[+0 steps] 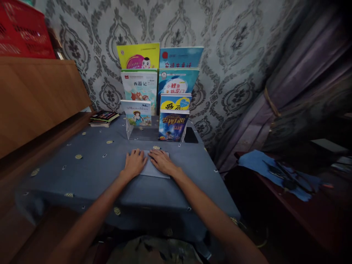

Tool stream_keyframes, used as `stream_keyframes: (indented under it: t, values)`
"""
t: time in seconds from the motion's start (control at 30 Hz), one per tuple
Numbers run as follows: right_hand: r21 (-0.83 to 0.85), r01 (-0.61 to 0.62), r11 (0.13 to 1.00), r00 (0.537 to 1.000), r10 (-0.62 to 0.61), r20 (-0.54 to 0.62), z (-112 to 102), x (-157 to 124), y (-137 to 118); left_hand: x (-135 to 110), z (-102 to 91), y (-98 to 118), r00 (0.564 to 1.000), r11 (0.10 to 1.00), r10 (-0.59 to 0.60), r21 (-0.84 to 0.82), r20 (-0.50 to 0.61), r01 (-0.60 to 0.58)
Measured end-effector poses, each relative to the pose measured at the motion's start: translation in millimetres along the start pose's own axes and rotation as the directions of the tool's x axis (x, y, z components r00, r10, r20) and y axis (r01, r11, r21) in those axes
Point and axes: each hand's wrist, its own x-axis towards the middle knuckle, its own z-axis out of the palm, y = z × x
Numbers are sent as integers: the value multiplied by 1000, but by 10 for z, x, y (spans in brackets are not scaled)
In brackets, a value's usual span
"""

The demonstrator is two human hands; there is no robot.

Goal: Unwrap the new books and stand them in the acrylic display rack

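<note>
A flat, pale blue-grey rectangle, which looks like a thin book or folder, lies on the table in front of me. My left hand rests on its left side, fingers stretched forward. On its upper right part lies my right hand, palm down with the fingers spread. Neither hand grips anything. Just beyond my hands stands a clear tiered book rack. Its left column holds a small pale-blue picture book, a white book and a yellow one. A dark blue book fronts the right column.
A dark flat phone-like slab lies right of the rack. Several stacked books sit at the table's back left, near a wooden cabinet bearing a red box. At right, a blue cloth lies on another surface beside a curtain.
</note>
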Motion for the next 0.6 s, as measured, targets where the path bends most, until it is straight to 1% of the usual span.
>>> stream_keyframes:
  t: [0.07, 0.17, 0.27, 0.37, 0.6]
  values:
    - [-37, -9, 999, 1000, 9, -4, 11, 14, -62, -2, 9, -18, 1000, 1000, 3, -1, -16, -3]
    - [-68, -24, 997, 1000, 23, -18, 32, 23, -130, 7, 98, -53, 999, 999, 28, -35, -44, -30]
    - [-55, -49, 997, 998, 48, -33, 48, 19, -157, 30, 219, -90, 995, 992, 75, -100, -71, -82]
    - [-28, -69, 997, 997, 68, -33, 53, 9, -158, 55, 304, -117, 993, 984, 91, -144, -70, -101]
    - [-8, -77, 997, 996, 77, -43, 79, 3, -130, 89, 364, -132, 992, 983, 96, -152, -81, -108]
